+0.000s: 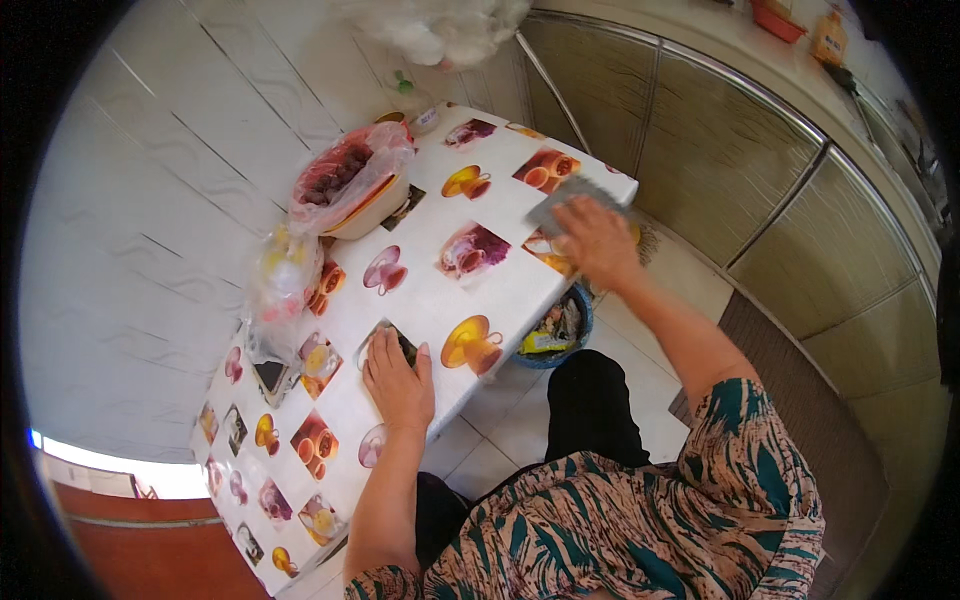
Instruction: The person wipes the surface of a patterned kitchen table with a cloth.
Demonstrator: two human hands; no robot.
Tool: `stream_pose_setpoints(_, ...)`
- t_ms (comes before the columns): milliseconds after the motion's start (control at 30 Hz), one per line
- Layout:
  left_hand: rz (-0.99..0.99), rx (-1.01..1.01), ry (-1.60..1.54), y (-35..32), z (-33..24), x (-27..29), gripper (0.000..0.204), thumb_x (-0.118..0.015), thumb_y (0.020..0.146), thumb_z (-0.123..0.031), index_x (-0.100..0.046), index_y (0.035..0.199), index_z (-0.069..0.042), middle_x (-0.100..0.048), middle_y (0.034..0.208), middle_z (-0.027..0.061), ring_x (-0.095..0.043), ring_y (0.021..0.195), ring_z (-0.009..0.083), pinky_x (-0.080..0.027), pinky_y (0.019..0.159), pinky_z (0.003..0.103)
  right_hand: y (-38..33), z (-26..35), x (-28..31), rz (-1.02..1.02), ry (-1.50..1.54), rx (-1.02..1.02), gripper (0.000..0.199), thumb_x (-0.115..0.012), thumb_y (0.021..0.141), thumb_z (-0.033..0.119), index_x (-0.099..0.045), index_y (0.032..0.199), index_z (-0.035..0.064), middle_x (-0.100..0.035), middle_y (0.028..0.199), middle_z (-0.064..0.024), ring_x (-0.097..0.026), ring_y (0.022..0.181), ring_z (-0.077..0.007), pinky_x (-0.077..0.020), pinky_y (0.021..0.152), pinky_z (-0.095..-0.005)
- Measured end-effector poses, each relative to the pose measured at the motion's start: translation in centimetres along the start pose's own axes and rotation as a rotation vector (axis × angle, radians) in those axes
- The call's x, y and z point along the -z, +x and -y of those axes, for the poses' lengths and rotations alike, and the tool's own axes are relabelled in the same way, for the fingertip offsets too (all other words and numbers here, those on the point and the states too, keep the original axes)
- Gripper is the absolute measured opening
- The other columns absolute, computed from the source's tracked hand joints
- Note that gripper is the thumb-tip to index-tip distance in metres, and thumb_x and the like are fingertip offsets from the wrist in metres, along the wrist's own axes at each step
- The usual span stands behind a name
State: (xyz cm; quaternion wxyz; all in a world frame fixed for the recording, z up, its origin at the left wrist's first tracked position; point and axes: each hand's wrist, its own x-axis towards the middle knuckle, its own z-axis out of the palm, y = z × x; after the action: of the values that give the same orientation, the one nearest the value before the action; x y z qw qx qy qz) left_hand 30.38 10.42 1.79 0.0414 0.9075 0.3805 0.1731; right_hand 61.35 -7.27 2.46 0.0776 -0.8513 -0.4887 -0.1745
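Note:
A grey cloth [578,203] lies against the tabletop close to its far right corner, and my right hand [596,238] grips it from above. Both the cloth and those fingers are slightly blurred. My left hand [399,382] rests flat on the table's near side, fingers extended, holding nothing. Under both hands is a white table covering [420,300] printed with cups and saucers.
Along the wall side stand a basin [372,208] lined with a pink plastic bag, a clear plastic bag [283,285] and a bottle [412,103]. A blue bin [582,330] with rubbish sits below the table edge. Cabinets [735,150] line the right.

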Motion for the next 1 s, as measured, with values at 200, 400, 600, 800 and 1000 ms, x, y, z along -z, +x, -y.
stream_pose_setpoints(200,0.003,0.022,-0.024,0.1,-0.2,0.3,0.060,-0.053,0.093,-0.039,-0.043,0.136,0.001,-0.039,0.147,0.0170,-0.032,0.138,0.0327,-0.020,0.113,0.049,5.0,-2.3,-4.0,0.042,0.001,-0.361,0.060,-0.043,0.096,0.045,-0.037,0.147,0.0130,-0.033,0.153,-0.0137,-0.028,0.142,-0.0316,-0.0221,0.112,-0.0500)
stream_pose_setpoints(400,0.024,0.019,-0.046,0.2,-0.6,0.6,0.058,-0.053,0.093,-0.035,-0.042,0.135,0.003,-0.038,0.146,0.0190,-0.032,0.137,0.0332,-0.020,0.114,0.049,6.2,15.0,-5.2,-0.047,0.324,0.278,0.056,-0.054,0.090,0.039,-0.050,0.137,0.0095,-0.041,0.145,-0.0177,-0.034,0.138,-0.0339,-0.0286,0.109,-0.0525)
stream_pose_setpoints(600,-0.025,0.112,-0.074,-0.4,0.5,0.0,0.056,-0.052,0.092,-0.026,-0.040,0.136,0.008,-0.038,0.144,0.0222,-0.033,0.135,0.0377,-0.023,0.112,0.046,7.9,24.2,-3.7,0.175,0.490,0.575,0.059,-0.051,0.092,0.037,-0.040,0.146,0.0149,-0.034,0.153,-0.0121,-0.028,0.142,-0.0293,-0.0225,0.113,-0.0473)
stream_pose_setpoints(800,0.016,0.117,-0.052,-0.2,0.3,0.2,0.061,-0.053,0.091,-0.028,-0.038,0.138,0.008,-0.034,0.148,0.0222,-0.030,0.138,0.0371,-0.022,0.113,0.047,13.0,16.3,-6.6,0.123,0.261,0.359,0.055,-0.050,0.093,0.036,-0.042,0.143,0.0162,-0.036,0.151,-0.0117,-0.030,0.141,-0.0283,-0.0274,0.109,-0.0494)
stream_pose_setpoints(1000,0.027,0.125,-0.062,0.0,-0.2,0.7,0.062,-0.054,0.090,-0.028,-0.038,0.137,0.009,-0.034,0.147,0.0227,-0.029,0.138,0.0371,-0.021,0.114,0.047,11.8,-1.5,-6.2,0.136,0.140,-0.108,0.055,-0.046,0.097,0.039,-0.037,0.148,0.0181,-0.032,0.154,-0.0111,-0.027,0.143,-0.0287,-0.0238,0.114,-0.0509)
